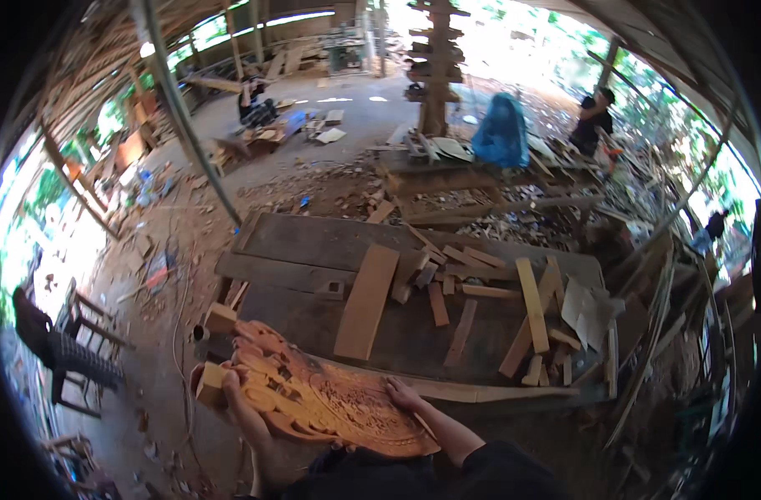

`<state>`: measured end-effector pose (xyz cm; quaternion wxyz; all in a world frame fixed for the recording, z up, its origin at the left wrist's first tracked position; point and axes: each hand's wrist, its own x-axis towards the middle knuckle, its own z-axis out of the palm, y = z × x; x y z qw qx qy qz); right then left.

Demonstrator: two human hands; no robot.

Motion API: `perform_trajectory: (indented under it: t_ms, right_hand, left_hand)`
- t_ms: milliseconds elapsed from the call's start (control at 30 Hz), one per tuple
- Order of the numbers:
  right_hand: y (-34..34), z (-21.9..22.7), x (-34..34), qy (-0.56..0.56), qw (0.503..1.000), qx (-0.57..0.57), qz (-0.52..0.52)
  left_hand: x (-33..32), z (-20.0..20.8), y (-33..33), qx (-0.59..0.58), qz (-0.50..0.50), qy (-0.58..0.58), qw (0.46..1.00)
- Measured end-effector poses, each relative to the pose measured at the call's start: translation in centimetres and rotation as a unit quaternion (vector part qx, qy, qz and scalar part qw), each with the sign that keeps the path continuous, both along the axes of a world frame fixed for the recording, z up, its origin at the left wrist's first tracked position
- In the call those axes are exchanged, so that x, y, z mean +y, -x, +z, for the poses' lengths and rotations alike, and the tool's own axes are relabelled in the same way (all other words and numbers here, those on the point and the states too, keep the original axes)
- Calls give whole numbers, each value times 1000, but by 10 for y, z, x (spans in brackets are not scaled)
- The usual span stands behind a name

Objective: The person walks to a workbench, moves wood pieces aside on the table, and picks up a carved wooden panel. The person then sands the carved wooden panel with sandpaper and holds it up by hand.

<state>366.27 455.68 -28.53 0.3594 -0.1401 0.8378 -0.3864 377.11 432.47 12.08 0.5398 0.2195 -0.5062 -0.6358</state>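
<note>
A carved wooden panel [339, 400], orange-brown with scrollwork and a densely carved rounded field, lies tilted in front of me at the bench's near edge. My right hand [407, 395] rests on its far right edge, fingers closed over the rim. At the panel's left end, my left hand [240, 408] is closed around a squared wooden block [211, 385], whose pale end faces out. Whether that block is joined to the panel I cannot tell. Just beyond it sits a similar block [220, 318]. The palm hides part of the held block.
On the dark wooden bench [289, 287] lie a wide board [367, 302], several offcuts and a strip [532, 305]. A chair [72, 350] stands at left, a slanting post [180, 104] behind. A blue bag [501, 132] and two people sit farther off among wood scraps.
</note>
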Motion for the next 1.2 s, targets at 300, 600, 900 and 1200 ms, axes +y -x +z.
perform_trajectory:
  t_ms: [300,600,900,1200]
  right_hand:
    - [-59,41,67,41,999,-14,27]
    - [-36,32,29,39,998,-25,-37]
    - [-8,-14,-4,-21,996,32,-80]
    - [-6,-4,-1,8,999,13,-44]
  left_hand:
    - [-12,-15,-7,-74,22,-37,996]
    - [-6,-17,-5,-49,13,-27,998]
    - [-9,-21,-9,-34,-3,-17,999]
    - [-6,-17,-10,-35,-3,-31,999]
